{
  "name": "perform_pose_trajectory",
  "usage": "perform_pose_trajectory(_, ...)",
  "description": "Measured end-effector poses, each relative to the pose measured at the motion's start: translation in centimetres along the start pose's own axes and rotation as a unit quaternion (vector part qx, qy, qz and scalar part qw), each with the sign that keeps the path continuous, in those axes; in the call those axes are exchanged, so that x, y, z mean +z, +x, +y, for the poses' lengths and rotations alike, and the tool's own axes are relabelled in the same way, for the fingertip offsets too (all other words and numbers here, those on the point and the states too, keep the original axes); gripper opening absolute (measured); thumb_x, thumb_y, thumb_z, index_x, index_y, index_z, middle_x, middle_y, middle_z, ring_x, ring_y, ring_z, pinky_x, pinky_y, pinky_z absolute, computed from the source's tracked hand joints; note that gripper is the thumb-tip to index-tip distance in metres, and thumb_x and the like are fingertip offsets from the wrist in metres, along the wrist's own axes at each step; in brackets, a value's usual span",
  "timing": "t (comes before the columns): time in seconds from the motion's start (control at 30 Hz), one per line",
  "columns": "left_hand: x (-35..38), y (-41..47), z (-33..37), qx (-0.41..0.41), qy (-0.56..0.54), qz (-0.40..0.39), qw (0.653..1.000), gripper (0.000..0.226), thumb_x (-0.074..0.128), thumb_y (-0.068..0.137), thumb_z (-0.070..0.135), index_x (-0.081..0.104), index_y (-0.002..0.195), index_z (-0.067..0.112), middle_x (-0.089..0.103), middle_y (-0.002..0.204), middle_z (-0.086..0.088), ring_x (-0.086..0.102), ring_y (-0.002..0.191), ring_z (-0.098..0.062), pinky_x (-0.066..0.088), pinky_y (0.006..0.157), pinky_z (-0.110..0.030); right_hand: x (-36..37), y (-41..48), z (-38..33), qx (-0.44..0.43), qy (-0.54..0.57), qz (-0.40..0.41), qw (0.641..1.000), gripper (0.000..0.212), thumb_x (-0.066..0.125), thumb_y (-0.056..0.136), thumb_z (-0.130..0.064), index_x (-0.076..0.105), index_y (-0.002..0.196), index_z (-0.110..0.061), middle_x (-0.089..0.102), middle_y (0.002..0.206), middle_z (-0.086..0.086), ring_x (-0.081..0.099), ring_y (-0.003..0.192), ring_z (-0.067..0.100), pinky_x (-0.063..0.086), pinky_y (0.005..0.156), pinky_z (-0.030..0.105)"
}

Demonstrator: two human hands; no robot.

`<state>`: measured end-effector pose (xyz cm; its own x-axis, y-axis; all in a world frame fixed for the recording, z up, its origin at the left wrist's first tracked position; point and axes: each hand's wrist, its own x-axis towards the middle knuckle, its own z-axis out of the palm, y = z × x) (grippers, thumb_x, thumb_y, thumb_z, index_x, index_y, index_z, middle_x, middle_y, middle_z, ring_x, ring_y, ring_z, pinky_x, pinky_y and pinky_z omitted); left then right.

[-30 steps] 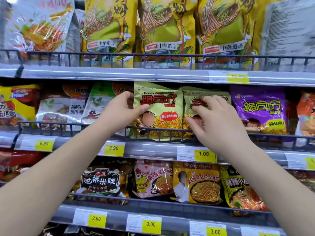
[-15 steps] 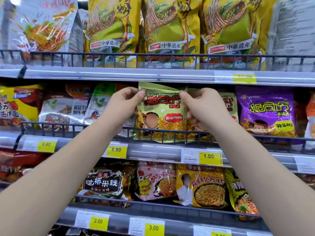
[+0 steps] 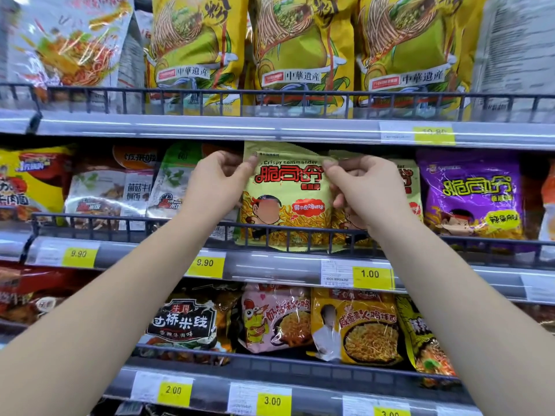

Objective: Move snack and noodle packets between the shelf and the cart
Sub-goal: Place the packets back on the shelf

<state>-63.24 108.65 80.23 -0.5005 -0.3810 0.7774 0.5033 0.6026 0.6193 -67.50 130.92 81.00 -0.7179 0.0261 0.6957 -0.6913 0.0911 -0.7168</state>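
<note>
Shelf (image 3: 270, 127) tiers fill the whole view, three of them, each with a dark wire fence (image 3: 120, 223) along its front edge and a price strip below it. On the top tier stand three tall yellow noodle bags (image 3: 300, 49) side by side, upright and touching.

Both bare forearms reach up from the bottom corners to the middle tier. There a green snack packet (image 3: 288, 202) stands upright, its lower edge behind the wire fence and its top edge just under the front rail of the tier above. The left hand (image 3: 216, 187) pinches the packet's upper left corner between thumb and curled fingers. The right hand (image 3: 366, 190) pinches the upper right edge in the same way, its fingers folded round the side.

A second green packet (image 3: 410, 187) of the same kind stands just behind and to the right, partly hidden by the right hand. Beside that is a purple snack packet (image 3: 474, 193), also upright behind the fence.

On the tier below, a black noodle packet (image 3: 183, 322), a pink one (image 3: 276, 316) and a yellow one (image 3: 360, 325) lean in a row.

A yellow price tag reading 1.00 (image 3: 371, 274) sits on the strip under the right wrist.
</note>
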Motion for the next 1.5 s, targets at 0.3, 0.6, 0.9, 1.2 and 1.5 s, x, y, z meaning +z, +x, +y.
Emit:
perform_pose_trajectory(0.3, -2.5, -2.1, -1.3, 0.020, 0.108, -0.100, 0.989, 0.016, 0.082, 0.084, 0.039, 0.071, 0.086, 0.026, 0.076, 0.084, 0.008, 0.070, 0.078, -0.001, 0.056, 0.077, -0.021, -2.2, -2.6, 1.2, -0.033, -0.245, -0.157, 0.956, 0.025, 0.071, 0.097, -0.039, 0.069, 0.087, -0.016, 0.069, 0.049, -0.004, 0.053, 0.030, 0.002, 0.038, 0.033, 0.014)
perform_pose_trajectory(0.6, -2.0, -2.7, -1.4, 0.024, 0.115, -0.053, 0.992, 0.024, 0.085, 0.082, 0.037, 0.061, 0.082, 0.033, 0.068, 0.079, 0.013, 0.063, 0.069, 0.000, 0.051, 0.068, -0.024, -2.1, -3.0, 0.8, -0.075, -0.307, -0.135, 0.939, 0.024, 0.066, 0.100, -0.038, 0.067, 0.082, -0.023, 0.069, 0.050, -0.004, 0.060, 0.036, 0.001, 0.039, 0.040, 0.012)
perform_pose_trajectory(0.9, 1.5, -7.6, 3.0, 0.252, 0.103, -0.024, 0.962, 0.010, 0.077, 0.089, 0.032, 0.070, 0.092, 0.027, 0.066, 0.083, 0.018, 0.060, 0.080, 0.003, 0.042, 0.071, -0.005, -10.8, -5.4, 0.7, -0.087, -0.352, 0.109, 0.926, 0.020, 0.072, 0.090, -0.046, 0.070, 0.083, -0.028, 0.072, 0.071, -0.011, 0.069, 0.062, 0.013, 0.057, 0.078, 0.037)
perform_pose_trajectory(1.2, 9.9, -8.6, 6.8, 0.149, 0.405, -0.059, 0.900, 0.041, 0.052, 0.099, 0.061, 0.073, 0.105, 0.026, 0.071, 0.093, 0.000, 0.068, 0.091, -0.029, 0.047, 0.067, -0.034, -12.1, -2.3, 1.8, -0.092, -0.448, -0.002, 0.890, 0.039, 0.067, 0.093, -0.053, 0.069, 0.071, -0.021, 0.064, 0.046, 0.000, 0.072, 0.072, 0.017, 0.055, 0.079, 0.034)
perform_pose_trajectory(1.5, 11.9, -8.5, 8.2, 0.063, 0.490, 0.001, 0.869, 0.040, 0.057, 0.097, 0.060, 0.075, 0.107, 0.025, 0.072, 0.096, -0.007, 0.068, 0.094, -0.037, 0.038, 0.066, -0.033, -13.3, -0.9, 3.6, -0.137, -0.413, -0.060, 0.899, 0.027, 0.059, 0.101, -0.041, 0.068, 0.089, -0.019, 0.073, 0.067, 0.004, 0.073, 0.075, 0.028, 0.060, 0.079, 0.040)
